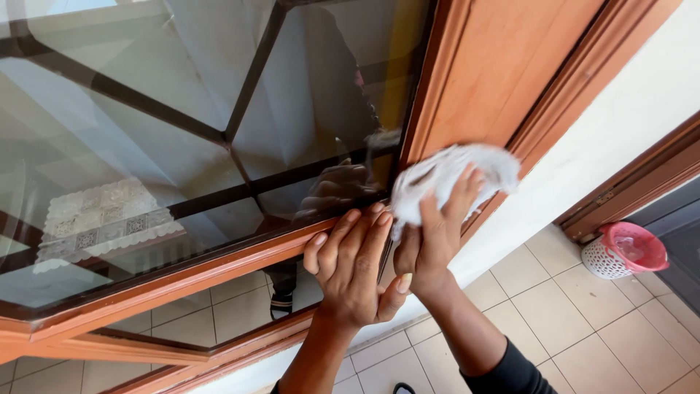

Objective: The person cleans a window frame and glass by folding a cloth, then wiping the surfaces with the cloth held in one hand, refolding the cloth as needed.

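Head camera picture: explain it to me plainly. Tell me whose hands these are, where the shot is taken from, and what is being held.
There is one picture, taken by a camera worn on a person's head, so it looks tilted down along their own arms. No machine is involved, only two bare hands. The left hand lies flat, fingers on the wooden window frame at the lower edge of the glass pane. The right hand grips a white cloth, pressed where the glass meets the frame's corner. The glass is crossed by dark bars and shows reflections. Below is a tiled floor, with a small white basket with a pink top by the wall.
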